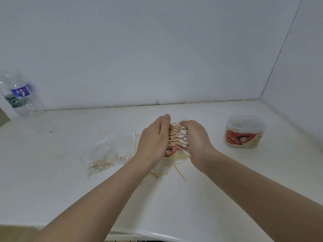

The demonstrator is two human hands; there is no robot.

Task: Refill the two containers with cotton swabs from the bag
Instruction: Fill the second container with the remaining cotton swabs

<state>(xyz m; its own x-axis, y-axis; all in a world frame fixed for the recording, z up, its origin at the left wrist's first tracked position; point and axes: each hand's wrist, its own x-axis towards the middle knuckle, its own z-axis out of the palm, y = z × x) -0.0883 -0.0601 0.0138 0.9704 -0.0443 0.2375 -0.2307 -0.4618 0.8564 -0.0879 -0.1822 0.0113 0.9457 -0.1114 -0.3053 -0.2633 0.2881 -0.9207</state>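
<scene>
A bundle of swabs (177,137), wooden sticks with white cotton tips, sits between the two hands above the middle of the worktop (52,189). The sticks lie roughly level, their cotton ends toward the right hand (197,142). The left hand (153,138) presses its flat palm and straight fingers against the stick ends, so its grip is released, pushing rather than clasping. The right hand cups the tip side, fingers curled round the bundle, its grip grasping the swabs.

Directly beneath the hands stands one container (172,153), mostly hidden; only its lower front with an orange cartoon label shows. Whether any swabs are already inside cannot be told.

On the worktop just in front of that container lie a few loose swabs (180,172), scattered at different angles.

To the left, near the left wrist, lies the bag (108,152), clear plastic with a red seal line along its edge, crumpled and flat, with a small clump of swabs left in its lower corner.

Well off to the right stands the second container (244,131), a clear tub with the same label, lid on, swabs visible through its wall.

At the far left, against the white wall (157,49), stands a clear bottle (19,95) with a blue and green label.
</scene>
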